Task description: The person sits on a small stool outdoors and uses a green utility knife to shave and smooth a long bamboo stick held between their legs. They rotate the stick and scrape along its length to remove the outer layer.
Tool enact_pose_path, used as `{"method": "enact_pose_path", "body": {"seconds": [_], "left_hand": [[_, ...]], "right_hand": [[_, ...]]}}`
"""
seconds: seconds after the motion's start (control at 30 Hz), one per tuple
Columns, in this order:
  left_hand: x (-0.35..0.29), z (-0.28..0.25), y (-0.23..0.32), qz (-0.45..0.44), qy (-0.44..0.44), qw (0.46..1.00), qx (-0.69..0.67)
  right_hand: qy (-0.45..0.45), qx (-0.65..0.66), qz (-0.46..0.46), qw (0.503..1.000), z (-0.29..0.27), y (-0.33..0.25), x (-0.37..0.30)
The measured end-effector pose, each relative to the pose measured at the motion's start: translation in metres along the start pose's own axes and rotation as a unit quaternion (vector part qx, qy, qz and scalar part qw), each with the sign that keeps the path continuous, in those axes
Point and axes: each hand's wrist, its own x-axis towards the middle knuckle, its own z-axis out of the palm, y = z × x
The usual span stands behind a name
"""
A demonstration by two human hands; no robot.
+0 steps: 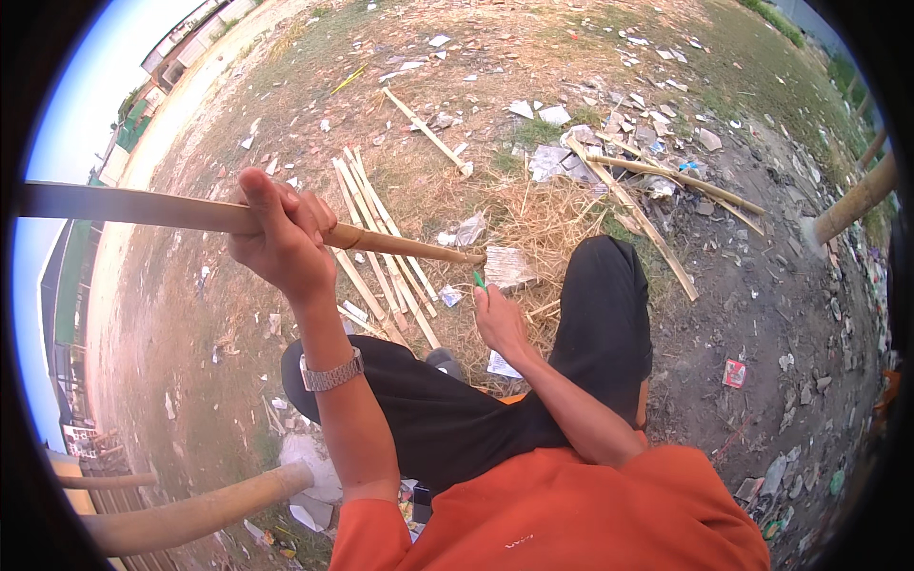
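Observation:
My left hand [286,228] is raised and wrapped around a long split bamboo strip [409,249]. The strip slants from the far left down to a whitish, ridged block [509,267] on the ground, its tip right by the block's edge. Close below that tip, my right hand [502,319] is closed on a thin green object [479,280]. Only a short green end sticks out past the fingers; its kind is hidden in the grip. In front of my left knee lie several split bamboo strips [376,224], side by side.
Dry straw shavings [547,219] surround the block. A single bamboo piece [428,131] lies farther ahead, and more bamboo lengths [638,214] cross at the right among broken tiles [554,115]. Thick poles stand at the lower left [209,506] and right [857,198]. Litter dots the ground.

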Motion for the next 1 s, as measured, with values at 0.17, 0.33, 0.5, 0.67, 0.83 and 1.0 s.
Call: {"method": "enact_pose_path", "body": {"seconds": [0.17, 0.33, 0.5, 0.67, 0.83, 1.0], "left_hand": [[0.004, 0.004, -0.004, -0.003, -0.001, 1.000, 0.007], [0.011, 0.007, 0.000, 0.001, 0.009, 1.000, 0.012], [0.005, 0.005, 0.001, 0.005, 0.003, 1.000, 0.017], [0.007, 0.005, -0.001, -0.001, 0.004, 1.000, 0.001], [0.004, 0.010, 0.001, 0.002, 0.012, 1.000, 0.021], [0.003, 0.001, 0.001, 0.017, 0.016, 0.999, 0.048]], "right_hand": [[0.003, 0.098, -0.065, 0.993, -0.013, -0.063, -0.003], [-0.023, 0.034, 0.034, 0.999, 0.025, 0.018, 0.022], [-0.014, 0.075, 0.005, 0.997, 0.014, -0.017, 0.015], [-0.032, -0.002, 0.051, 0.998, 0.024, 0.011, 0.051], [-0.008, 0.021, 0.053, 0.998, 0.042, 0.028, 0.058], [-0.003, 0.023, 0.049, 0.999, 0.040, 0.018, 0.064]]}}
